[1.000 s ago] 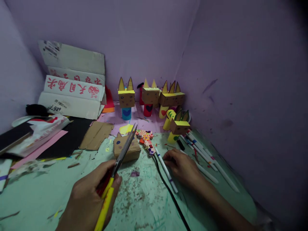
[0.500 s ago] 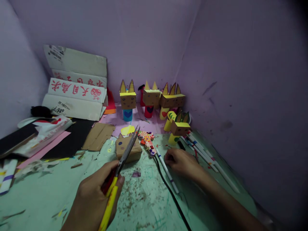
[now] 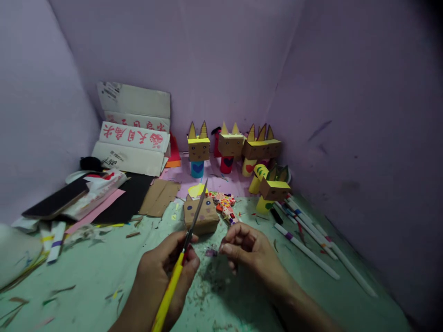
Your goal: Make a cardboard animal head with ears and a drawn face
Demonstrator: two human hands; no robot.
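My left hand (image 3: 166, 272) is closed round a pair of scissors (image 3: 178, 272) with yellow handles, its blades together and pointing up and away. My right hand (image 3: 254, 253) is raised over the table to the right of the scissors, thumb and fingers curled together. Whatever may be pinched in its fingertips is too small to make out. Just beyond both hands lies a small brown cardboard box head (image 3: 201, 216) with drawn spots, partly behind the blades. Beside it is a flower-patterned, gun-shaped tool (image 3: 224, 203), its lower end hidden by my right hand.
Several box-headed cardboard figures (image 3: 199, 151) stand along the back. White markers (image 3: 308, 251) lie at the right. Folded white cardboard (image 3: 133, 143) leans on the wall at the left, with black paper (image 3: 121, 203) and a brown cardboard piece (image 3: 161, 198) before it. Scraps litter the green table.
My right hand has moved left and nearer the scissors, off the table. The white marker beside it now lies further right. The view has turned slightly left; my left hand still holds the scissors.
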